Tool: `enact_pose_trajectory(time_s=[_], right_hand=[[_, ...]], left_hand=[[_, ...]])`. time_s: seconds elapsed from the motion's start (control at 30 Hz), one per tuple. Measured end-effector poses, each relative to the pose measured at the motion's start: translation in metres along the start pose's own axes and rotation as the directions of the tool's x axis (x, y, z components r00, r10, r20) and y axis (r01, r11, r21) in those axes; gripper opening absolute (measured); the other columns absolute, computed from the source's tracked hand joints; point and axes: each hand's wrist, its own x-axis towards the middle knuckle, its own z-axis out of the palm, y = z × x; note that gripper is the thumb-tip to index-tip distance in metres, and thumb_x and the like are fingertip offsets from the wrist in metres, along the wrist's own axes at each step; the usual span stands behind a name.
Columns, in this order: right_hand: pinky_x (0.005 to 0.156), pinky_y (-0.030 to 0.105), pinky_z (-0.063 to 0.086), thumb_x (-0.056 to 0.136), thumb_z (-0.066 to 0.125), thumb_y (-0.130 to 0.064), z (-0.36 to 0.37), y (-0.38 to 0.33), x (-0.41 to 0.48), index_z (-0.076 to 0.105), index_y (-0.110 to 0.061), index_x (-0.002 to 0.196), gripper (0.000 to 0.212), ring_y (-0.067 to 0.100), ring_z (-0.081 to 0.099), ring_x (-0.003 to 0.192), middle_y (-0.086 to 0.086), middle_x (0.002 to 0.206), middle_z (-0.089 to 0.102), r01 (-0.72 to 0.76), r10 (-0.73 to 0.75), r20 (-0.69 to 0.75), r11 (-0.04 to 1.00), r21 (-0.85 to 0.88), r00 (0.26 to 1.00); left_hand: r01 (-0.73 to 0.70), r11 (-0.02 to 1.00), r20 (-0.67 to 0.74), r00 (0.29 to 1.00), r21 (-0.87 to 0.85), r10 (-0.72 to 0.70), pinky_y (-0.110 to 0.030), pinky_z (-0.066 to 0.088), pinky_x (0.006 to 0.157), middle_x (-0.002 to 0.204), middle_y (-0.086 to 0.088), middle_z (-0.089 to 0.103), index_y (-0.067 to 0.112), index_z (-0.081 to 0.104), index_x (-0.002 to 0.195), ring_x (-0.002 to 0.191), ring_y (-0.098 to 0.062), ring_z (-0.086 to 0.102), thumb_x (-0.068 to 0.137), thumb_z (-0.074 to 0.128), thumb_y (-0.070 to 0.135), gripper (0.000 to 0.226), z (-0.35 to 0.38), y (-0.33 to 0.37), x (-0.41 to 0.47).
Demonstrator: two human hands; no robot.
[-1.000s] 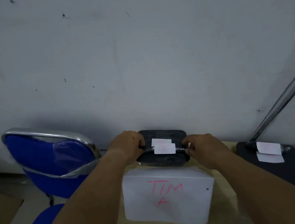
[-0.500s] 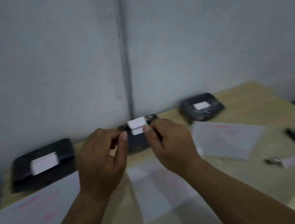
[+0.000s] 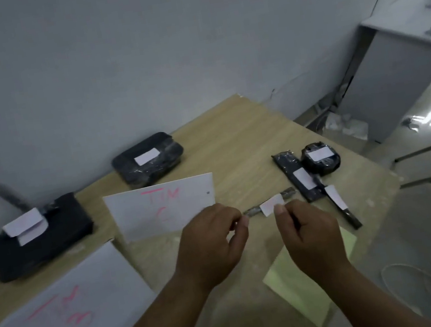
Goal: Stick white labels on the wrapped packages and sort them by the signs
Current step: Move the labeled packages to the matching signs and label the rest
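Tabletop (image 3: 233, 143) of pale wood grain carries everything. On its near left lies a big white paper sign (image 3: 63, 317) with pink lettering. A second sign (image 3: 164, 206), also white with pink writing, sits farther back at the middle. Behind the near sign rests a broad flat package (image 3: 57, 232) in black wrap, with a folded white label on top. A chunkier, glossy black package (image 3: 148, 160) lies near the wall, labelled too. A pale yellow-green sheet (image 3: 300, 286) shows under the right wrist.

The left hand (image 3: 211, 246) is curled, thumb and forefinger closed narrowly at the left end of the slim package (image 3: 287, 193). The right hand (image 3: 312, 235) is curled as well, its thumb tip against the lower edge of the white label (image 3: 271, 204); whether it grips cannot be told.

At the right edge sit a flat bar (image 3: 288, 164), a round package (image 3: 320, 158) and a thin stick (image 3: 341, 205), all black-wrapped and labelled.

The slim package is a thin dark strip between the two hands, its long axis running left to right, with the right end angled away toward the bar.
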Motion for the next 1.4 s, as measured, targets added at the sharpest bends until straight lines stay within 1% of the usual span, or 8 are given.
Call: enact_pose_trajectory(time_s=[0.17,0.27,0.33,0.4,0.53,0.77,1.03,1.4], right_hand=[[0.046,0.028,0.031,0.095,0.057,-0.030,-0.019,0.076,0.015,0.049,-0.021,0.064,0.033,0.012,0.043,0.049,-0.010,0.053,0.042,-0.154,0.162,0.106,0.985,-0.075,0.981],[0.058,0.028,0.039,0.094,0.055,-0.036,-0.011,0.111,0.027,0.064,-0.027,0.087,0.015,0.012,0.056,0.069,-0.013,0.074,0.058,-0.206,0.244,0.263,0.965,-0.161,0.934],[0.067,0.030,0.044,0.095,0.053,-0.037,0.000,0.128,0.038,0.064,-0.028,0.107,0.019,0.016,0.060,0.086,-0.007,0.096,0.063,-0.170,0.250,0.372,0.957,-0.235,0.894],[0.074,0.033,0.046,0.095,0.051,-0.035,0.012,0.140,0.052,0.061,-0.029,0.120,0.027,0.021,0.061,0.098,-0.002,0.113,0.062,-0.113,0.238,0.457,0.952,-0.284,0.857],[0.076,0.035,0.048,0.095,0.050,-0.033,0.033,0.153,0.075,0.055,-0.032,0.130,0.036,0.026,0.059,0.105,0.000,0.123,0.058,0.040,0.202,0.556,0.919,-0.392,0.806],[0.076,0.034,0.049,0.093,0.052,-0.022,0.041,0.163,0.082,0.057,-0.029,0.125,0.033,0.025,0.057,0.103,-0.001,0.120,0.058,0.175,0.198,0.631,0.861,-0.477,0.750],[0.077,0.034,0.051,0.093,0.051,-0.020,0.040,0.164,0.083,0.059,-0.028,0.121,0.030,0.025,0.053,0.104,-0.001,0.116,0.059,0.206,0.178,0.632,0.849,-0.486,0.754],[0.077,0.034,0.047,0.095,0.049,-0.026,0.013,0.158,0.100,0.057,-0.033,0.123,0.029,0.026,0.049,0.108,-0.001,0.122,0.056,0.197,0.173,0.600,0.843,-0.500,0.781]], left_hand=[[0.145,0.988,0.157,0.976,0.053,-0.151,-0.033,0.045,0.055,0.074,0.006,0.058,0.016,0.065,0.083,0.065,-0.012,0.052,0.091,0.062,0.024,0.011,0.062,0.000,0.023],[0.236,0.954,0.261,0.924,0.186,-0.279,-0.033,0.046,0.064,0.092,0.005,0.061,0.020,0.065,0.099,0.081,-0.017,0.057,0.092,0.060,0.029,0.013,0.095,-0.007,0.033],[0.254,0.898,0.346,0.858,0.358,-0.380,-0.034,0.045,0.073,0.109,0.003,0.058,0.021,0.061,0.113,0.097,-0.021,0.055,0.096,0.052,0.033,0.023,0.116,-0.014,0.041],[0.189,0.830,0.417,0.793,0.524,-0.444,-0.034,0.039,0.075,0.115,-0.001,0.055,0.020,0.057,0.115,0.102,-0.025,0.052,0.099,0.044,0.030,0.023,0.133,-0.018,0.047],[0.147,0.747,0.432,0.737,0.648,-0.520,-0.035,0.031,0.071,0.114,-0.005,0.054,0.018,0.055,0.109,0.101,-0.029,0.052,0.097,0.044,0.020,0.017,0.148,-0.020,0.055],[0.157,0.742,0.438,0.721,0.652,-0.538,-0.035,0.028,0.071,0.108,-0.007,0.057,0.017,0.058,0.102,0.099,-0.030,0.052,0.095,0.042,0.013,0.017,0.155,-0.021,0.060],[0.146,0.754,0.439,0.735,0.641,-0.516,-0.035,0.030,0.072,0.109,-0.006,0.058,0.018,0.060,0.106,0.101,-0.029,0.053,0.098,0.042,0.015,0.020,0.153,-0.024,0.061],[0.170,0.795,0.434,0.761,0.583,-0.481,-0.034,0.034,0.075,0.114,-0.007,0.056,0.017,0.059,0.111,0.105,-0.029,0.049,0.101,0.039,0.015,0.023,0.143,-0.015,0.082]])
